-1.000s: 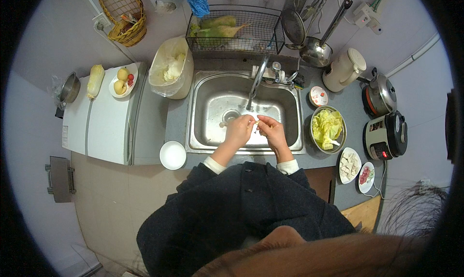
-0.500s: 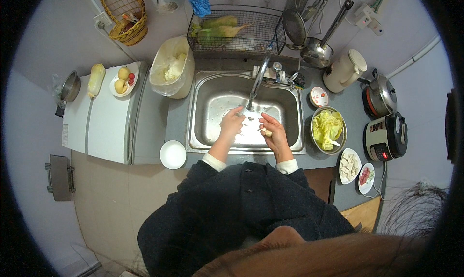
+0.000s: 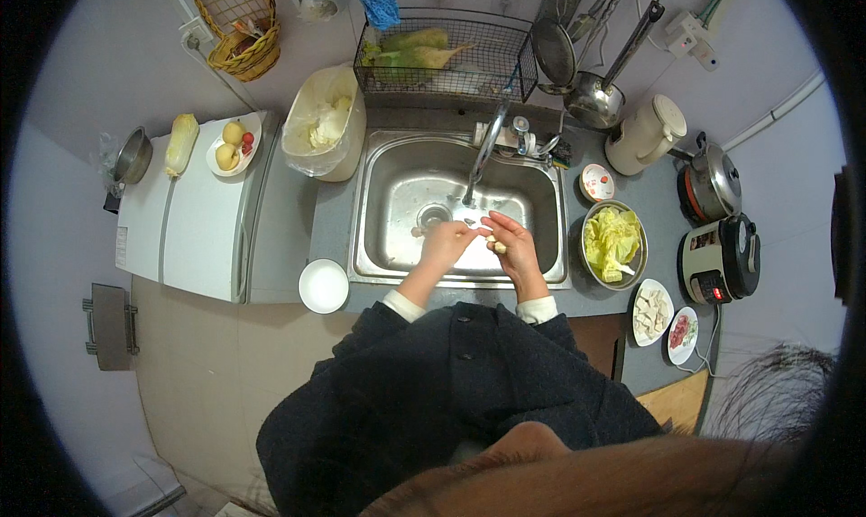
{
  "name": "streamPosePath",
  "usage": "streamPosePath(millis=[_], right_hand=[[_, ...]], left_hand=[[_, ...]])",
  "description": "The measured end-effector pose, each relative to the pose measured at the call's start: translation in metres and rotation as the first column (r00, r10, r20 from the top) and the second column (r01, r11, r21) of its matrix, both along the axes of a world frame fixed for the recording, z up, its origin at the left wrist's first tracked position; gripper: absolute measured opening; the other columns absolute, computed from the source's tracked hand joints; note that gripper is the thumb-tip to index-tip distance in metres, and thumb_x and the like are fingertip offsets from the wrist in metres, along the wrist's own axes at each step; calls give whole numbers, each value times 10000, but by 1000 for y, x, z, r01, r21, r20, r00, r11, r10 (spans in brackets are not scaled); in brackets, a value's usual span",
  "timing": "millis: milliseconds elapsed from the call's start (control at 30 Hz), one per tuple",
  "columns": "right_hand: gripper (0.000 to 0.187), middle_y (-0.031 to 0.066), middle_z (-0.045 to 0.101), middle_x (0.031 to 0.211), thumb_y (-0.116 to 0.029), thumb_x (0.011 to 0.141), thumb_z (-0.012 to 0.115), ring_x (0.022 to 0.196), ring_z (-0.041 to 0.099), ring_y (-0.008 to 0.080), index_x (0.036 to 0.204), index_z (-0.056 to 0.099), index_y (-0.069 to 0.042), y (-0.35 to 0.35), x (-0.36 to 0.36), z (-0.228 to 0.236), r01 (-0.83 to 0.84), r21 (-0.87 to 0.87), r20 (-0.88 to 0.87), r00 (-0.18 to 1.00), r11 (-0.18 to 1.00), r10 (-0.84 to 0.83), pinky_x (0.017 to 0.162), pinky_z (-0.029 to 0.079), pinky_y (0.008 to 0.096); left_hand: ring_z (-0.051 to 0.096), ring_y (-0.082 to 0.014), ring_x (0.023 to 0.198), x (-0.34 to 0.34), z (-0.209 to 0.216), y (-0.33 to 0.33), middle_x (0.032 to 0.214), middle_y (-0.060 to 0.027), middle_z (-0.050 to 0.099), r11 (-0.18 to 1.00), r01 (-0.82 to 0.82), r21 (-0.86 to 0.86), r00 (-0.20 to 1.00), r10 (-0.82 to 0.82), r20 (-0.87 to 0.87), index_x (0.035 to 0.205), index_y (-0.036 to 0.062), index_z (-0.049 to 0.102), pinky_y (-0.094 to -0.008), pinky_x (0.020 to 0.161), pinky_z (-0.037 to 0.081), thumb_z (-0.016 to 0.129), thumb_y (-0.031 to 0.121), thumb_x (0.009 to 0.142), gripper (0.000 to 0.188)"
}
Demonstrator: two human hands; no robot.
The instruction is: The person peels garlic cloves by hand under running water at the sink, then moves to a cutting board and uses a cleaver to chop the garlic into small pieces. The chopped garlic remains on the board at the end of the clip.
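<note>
Head view: both hands meet over the sink (image 3: 388, 170) under the tap (image 3: 483, 152) — left hand (image 3: 446, 244) and right hand (image 3: 510, 242) pinch a small pale piece (image 3: 494, 244), fingers curled. Best kept low in the basin — so water doesn't splash the bowl of cabbage (image 3: 613, 244).

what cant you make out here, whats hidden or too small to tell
Head view only:
- The small pale piece between the left hand and the right hand: too small to identify, partly covered by fingers.
- Whether water runs from the faucet: too fine to see.
- Front counter edge: hidden by the person's dark coat.
- Wire basket at top left: cut by the picture's rim.
</note>
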State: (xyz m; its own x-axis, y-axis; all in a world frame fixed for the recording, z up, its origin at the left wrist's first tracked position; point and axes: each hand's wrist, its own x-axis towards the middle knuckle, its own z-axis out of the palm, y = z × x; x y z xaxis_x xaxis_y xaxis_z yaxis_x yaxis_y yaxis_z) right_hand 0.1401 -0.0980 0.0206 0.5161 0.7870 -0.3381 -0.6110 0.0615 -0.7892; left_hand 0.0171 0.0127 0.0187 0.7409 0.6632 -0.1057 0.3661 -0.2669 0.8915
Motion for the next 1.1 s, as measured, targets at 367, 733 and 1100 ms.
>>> streamPosePath(millis=[367, 733, 1100], right_hand=[[252, 89, 646, 712, -117, 816, 591, 587, 602, 148, 1051, 620, -32, 4, -1, 1, 97, -393, 775, 570, 914, 273, 531, 473, 276], [214, 41, 629, 717, -156, 805, 646, 591, 569, 97, 949, 638, 1, 21, -44, 6, -84, -302, 699, 657, 949, 281, 525, 449, 223], [230, 33, 568, 658, -155, 865, 557, 549, 532, 89, 1025, 541, 9, 16, -37, 7, -130, -216, 448, 867, 968, 217, 498, 422, 221]], left_hand=[[595, -233, 889, 1, -32, 10, 1056, -128, 576, 110, 166, -980, 803, 561, 199, 1130, 20, 531, -320, 780, 504, 523, 229, 902, 310], [570, -210, 878, -2, -26, 2, 985, -85, 576, 149, 246, -958, 779, 557, 286, 1148, 29, 514, -364, 766, 469, 469, 371, 921, 413], [546, -87, 721, -14, -15, -7, 828, -20, 599, 493, 99, -864, 852, 407, 329, 954, 78, 574, -196, 606, 400, 614, 154, 853, 132]])
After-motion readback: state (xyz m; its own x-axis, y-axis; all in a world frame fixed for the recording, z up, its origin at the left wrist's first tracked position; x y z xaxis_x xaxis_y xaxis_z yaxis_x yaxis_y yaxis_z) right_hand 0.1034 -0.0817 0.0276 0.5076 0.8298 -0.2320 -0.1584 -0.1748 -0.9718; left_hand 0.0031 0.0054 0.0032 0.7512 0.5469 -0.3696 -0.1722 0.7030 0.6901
